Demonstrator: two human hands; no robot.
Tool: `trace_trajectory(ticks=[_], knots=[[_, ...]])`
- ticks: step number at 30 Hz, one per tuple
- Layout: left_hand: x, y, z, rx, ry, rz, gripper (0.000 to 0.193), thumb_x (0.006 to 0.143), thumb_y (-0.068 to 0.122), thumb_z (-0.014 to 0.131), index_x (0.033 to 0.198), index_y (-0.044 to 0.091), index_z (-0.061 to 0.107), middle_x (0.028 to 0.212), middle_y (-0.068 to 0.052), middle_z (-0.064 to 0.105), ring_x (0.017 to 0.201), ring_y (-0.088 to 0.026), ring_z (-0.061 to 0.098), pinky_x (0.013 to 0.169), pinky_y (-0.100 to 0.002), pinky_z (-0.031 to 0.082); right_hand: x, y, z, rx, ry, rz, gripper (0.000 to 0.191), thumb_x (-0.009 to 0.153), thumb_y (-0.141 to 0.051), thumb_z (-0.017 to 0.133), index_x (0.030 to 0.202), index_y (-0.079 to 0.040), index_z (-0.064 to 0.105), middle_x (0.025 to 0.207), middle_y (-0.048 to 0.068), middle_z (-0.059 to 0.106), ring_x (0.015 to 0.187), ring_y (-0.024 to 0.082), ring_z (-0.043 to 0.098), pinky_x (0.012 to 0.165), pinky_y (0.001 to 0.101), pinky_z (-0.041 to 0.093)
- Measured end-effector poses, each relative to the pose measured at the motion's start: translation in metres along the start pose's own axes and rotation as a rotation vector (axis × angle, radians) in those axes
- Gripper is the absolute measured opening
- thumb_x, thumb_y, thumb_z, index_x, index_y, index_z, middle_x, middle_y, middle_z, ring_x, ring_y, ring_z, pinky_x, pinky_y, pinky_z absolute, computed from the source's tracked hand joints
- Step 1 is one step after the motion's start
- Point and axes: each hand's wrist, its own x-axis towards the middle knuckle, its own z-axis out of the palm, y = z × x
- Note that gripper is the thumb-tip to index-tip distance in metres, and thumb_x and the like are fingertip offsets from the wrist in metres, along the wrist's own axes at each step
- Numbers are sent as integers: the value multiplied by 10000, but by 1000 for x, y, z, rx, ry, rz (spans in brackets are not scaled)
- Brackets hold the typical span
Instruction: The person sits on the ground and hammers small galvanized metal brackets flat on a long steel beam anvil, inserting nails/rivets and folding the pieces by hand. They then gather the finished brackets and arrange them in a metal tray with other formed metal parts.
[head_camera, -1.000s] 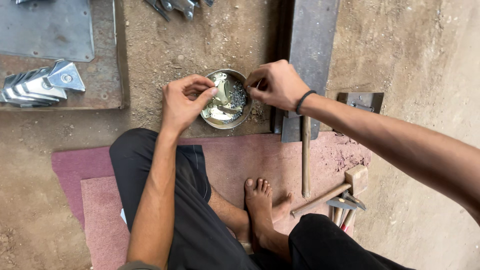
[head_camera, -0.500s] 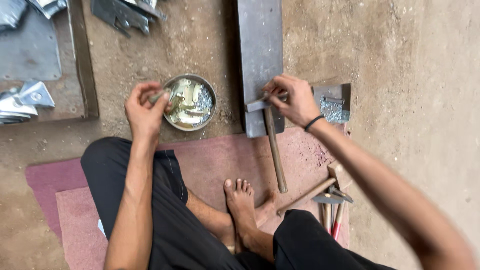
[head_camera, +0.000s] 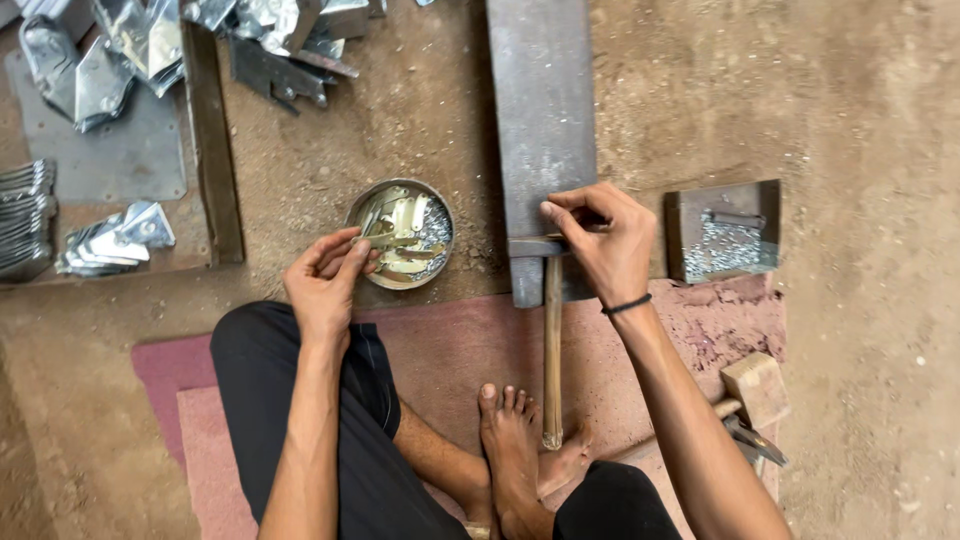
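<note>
Dusty ground; hands at round bowl (head_camera: 400, 234), hammer (head_camera: 552, 330).

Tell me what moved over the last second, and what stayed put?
The right hand left the round bowl and went right to the hammer head on the long steel bar, gripping it. The left hand stayed at the bowl, fingering a metal strip. Bowl and bar unmoved.

Bare dirt floor (head_camera: 850, 120), sandy and gritty. Lying on it: a long flat steel bar (head_camera: 540, 130) running away from the viewer, a round metal bowl (head_camera: 400, 235) of small metal pieces, a small metal tray (head_camera: 725, 232) of tiny bits, a reddish mat (head_camera: 450, 350), a flat metal sheet (head_camera: 110, 160) bearing shiny folded metal brackets (head_camera: 115, 240).
</note>
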Motion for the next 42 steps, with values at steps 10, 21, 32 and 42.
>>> trace_trajectory(ticks=[10, 21, 32, 42], knots=[[31, -8, -24, -106, 85, 14, 151, 981, 84, 716, 1087, -24, 715, 893, -92, 752, 764, -156, 751, 639, -246, 561, 28, -57, 94, -126, -317, -203, 138, 908, -113, 782, 1038, -75, 757, 962, 97, 735, 825, 258, 727, 724, 360, 581], [42, -16, -21, -137, -10, -42, 137, 956, 27, 760, 1076, -21, 717, 900, -90, 757, 792, -136, 741, 672, -245, 579, -3, 117, -59, -245, 277, 55, 71, 1089, -12, 703, 1154, 14, 712, 1063, 128, 740, 951, 187, 715, 892, 285, 590], [-11, 14, 41, -55, -223, 75, 132, 981, 37, 726, 1107, 19, 692, 1002, -97, 749, 910, -168, 751, 854, -304, 652, -74, 241, -124, -646, -274, 275, 198, 947, -198, 723, 1035, -23, 697, 1055, 189, 702, 974, 371, 678, 879, 464, 545], [6, 24, 193, 374, -400, 163, 167, 908, 186, 759, 1017, 60, 769, 888, -71, 815, 802, -116, 786, 719, -259, 630, -75, 221, -114, -432, 153, 378, 249, 993, -242, 780, 1004, -2, 716, 965, 131, 733, 846, 209, 707, 817, 346, 581]])
